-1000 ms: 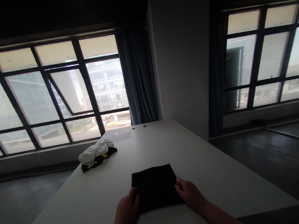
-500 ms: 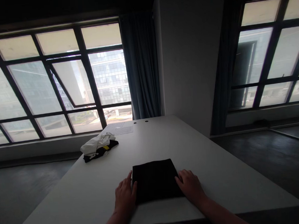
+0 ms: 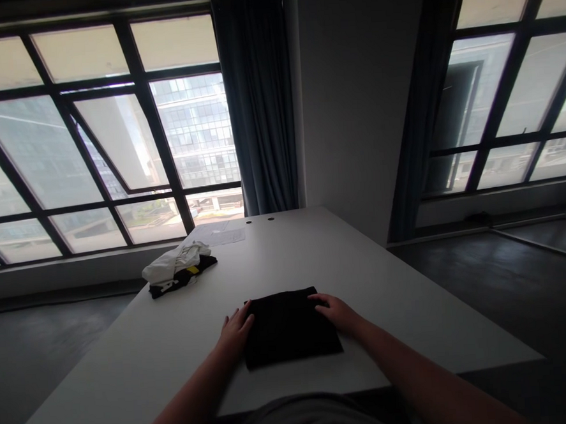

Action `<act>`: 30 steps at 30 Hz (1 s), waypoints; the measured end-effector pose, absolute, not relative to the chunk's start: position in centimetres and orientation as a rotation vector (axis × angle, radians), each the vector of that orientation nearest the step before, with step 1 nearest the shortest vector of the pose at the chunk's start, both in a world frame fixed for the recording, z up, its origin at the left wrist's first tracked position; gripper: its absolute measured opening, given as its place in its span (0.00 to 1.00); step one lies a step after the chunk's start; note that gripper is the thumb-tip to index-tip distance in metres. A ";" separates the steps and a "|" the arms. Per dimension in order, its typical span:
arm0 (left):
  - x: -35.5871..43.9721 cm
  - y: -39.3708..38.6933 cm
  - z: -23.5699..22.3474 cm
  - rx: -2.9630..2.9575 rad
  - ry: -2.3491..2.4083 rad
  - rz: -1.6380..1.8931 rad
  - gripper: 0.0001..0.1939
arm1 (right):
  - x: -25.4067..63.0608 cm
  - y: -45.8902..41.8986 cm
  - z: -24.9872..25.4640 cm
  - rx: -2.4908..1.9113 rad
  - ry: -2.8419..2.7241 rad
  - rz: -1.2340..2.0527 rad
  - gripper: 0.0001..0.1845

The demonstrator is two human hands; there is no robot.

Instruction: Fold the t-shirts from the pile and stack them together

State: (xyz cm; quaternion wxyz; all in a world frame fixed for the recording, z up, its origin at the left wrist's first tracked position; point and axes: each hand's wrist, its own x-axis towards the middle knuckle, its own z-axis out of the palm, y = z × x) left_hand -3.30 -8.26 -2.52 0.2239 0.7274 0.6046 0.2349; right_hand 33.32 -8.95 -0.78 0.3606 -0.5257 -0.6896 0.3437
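Observation:
A flat black rectangle that looks like folded cloth (image 3: 290, 333) lies on the white table in front of me. My left hand (image 3: 235, 329) rests along its left edge near the far corner, fingers stretched out and apart, the fingertips touching the cloth. On the opposite side, my right hand (image 3: 335, 310) reaches over the far right corner. Its fingers are extended onto the black surface, with a gap between thumb and index finger. The undersides of both hands are hidden.
A crumpled bundle of white and black cloth (image 3: 178, 266) with a yellow patch sits near the table's left edge. Behind it lie sheets of paper (image 3: 227, 236). The white table (image 3: 363, 271) reaches back to a pillar (image 3: 344, 118), with windows and blue curtains (image 3: 260, 111) alongside.
Both hands have slid away from me along the side edges of the black cloth to its far corners. The view has tilted down and shifted slightly right.

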 end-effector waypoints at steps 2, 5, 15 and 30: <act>-3.2 -7.2 -2.4 2.022 1.671 0.646 0.31 | 33.2 -8.6 -0.6 -1.307 -1.643 1.029 0.25; -3.2 -6.3 -2.5 2.028 1.537 0.806 0.33 | 32.5 -8.4 -0.5 -1.166 -1.346 1.271 0.27; -3.8 -6.2 -3.5 1.696 1.383 1.181 0.27 | 34.1 -8.6 1.3 -0.955 -1.084 1.770 0.41; -4.0 -6.6 -3.2 1.894 1.413 1.067 0.22 | 33.7 -9.6 1.7 -0.916 -1.375 1.773 0.43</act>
